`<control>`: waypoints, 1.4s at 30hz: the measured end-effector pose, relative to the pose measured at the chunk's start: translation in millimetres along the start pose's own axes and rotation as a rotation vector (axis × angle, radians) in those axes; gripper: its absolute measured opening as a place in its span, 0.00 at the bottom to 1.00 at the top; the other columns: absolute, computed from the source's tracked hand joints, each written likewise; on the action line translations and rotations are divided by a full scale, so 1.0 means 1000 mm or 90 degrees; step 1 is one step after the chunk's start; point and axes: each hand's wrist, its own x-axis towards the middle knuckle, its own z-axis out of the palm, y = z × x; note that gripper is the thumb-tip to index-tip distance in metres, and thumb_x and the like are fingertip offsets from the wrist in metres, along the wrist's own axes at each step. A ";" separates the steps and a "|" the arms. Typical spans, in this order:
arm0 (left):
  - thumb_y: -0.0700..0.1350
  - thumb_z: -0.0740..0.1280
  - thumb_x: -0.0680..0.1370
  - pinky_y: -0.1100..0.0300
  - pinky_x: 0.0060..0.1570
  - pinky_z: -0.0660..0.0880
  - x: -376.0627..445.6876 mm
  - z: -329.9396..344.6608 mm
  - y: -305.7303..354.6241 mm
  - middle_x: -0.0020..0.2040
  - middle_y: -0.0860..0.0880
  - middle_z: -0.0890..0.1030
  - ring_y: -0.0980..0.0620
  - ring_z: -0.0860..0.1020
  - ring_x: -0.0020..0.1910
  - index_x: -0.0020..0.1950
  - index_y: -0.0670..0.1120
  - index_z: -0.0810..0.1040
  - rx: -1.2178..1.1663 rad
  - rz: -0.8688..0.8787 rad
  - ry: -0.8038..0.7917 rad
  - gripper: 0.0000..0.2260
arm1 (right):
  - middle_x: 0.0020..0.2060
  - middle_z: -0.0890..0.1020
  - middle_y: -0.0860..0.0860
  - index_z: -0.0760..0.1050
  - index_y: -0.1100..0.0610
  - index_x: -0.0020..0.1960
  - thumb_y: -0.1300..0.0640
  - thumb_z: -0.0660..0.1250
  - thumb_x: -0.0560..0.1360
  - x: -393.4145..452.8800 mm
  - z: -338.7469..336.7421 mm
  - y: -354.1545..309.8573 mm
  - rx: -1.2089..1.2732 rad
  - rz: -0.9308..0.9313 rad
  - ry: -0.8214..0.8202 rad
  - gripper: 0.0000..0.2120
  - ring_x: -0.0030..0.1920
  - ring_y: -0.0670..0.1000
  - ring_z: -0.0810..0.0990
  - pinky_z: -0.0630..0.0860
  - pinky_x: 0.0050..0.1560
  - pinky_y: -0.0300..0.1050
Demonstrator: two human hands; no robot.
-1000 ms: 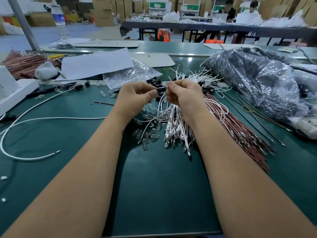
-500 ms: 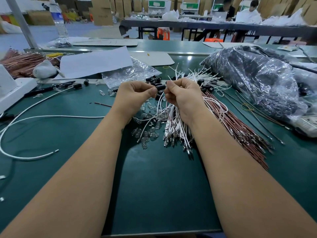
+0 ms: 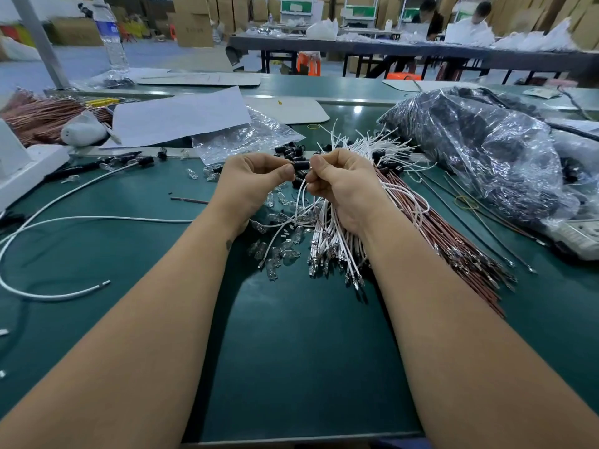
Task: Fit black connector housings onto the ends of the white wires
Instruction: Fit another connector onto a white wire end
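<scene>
Head view looked down over my two forearms onto the dark green worktop. My left hand pinched a small black cylindrical connector housing between thumb and curled fingers, held above the worktop. My right hand came close against it from the other side, fingers curled, pinching the end of a thin white wire right at the housing's mouth; whether the end sat inside, I could not tell. That wire looped down from my fingers toward the bundle of white wires with metal terminals, which lay under my right wrist. Just beside it on the right fanned a long bundle of reddish-brown wires. Small clear glass bulbs were scattered near my left wrist. Loose black housings lay beyond my hands, near a crumpled clear plastic bag. A large clear bag of dark parts sat at far right, and a long white cable curved across the left.
</scene>
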 end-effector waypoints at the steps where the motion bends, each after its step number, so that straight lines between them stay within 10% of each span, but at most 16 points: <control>1: 0.39 0.73 0.73 0.73 0.39 0.73 0.000 0.000 0.000 0.35 0.52 0.83 0.63 0.80 0.34 0.45 0.43 0.82 -0.002 0.000 -0.003 0.03 | 0.30 0.78 0.53 0.73 0.60 0.41 0.64 0.65 0.78 0.001 -0.001 0.000 0.005 0.004 -0.005 0.08 0.28 0.49 0.76 0.77 0.34 0.41; 22: 0.41 0.74 0.73 0.64 0.30 0.76 -0.001 -0.004 0.001 0.40 0.47 0.84 0.46 0.76 0.39 0.44 0.49 0.84 -0.002 -0.016 0.007 0.03 | 0.31 0.79 0.54 0.75 0.62 0.46 0.65 0.64 0.79 0.004 -0.005 -0.006 0.117 0.088 0.040 0.03 0.28 0.47 0.76 0.77 0.33 0.39; 42: 0.39 0.73 0.73 0.69 0.44 0.76 -0.001 0.002 0.002 0.36 0.55 0.84 0.59 0.81 0.38 0.43 0.48 0.83 0.007 0.023 -0.011 0.04 | 0.26 0.79 0.51 0.71 0.59 0.42 0.63 0.62 0.80 0.001 0.000 -0.006 0.079 0.078 0.017 0.08 0.24 0.47 0.76 0.77 0.29 0.39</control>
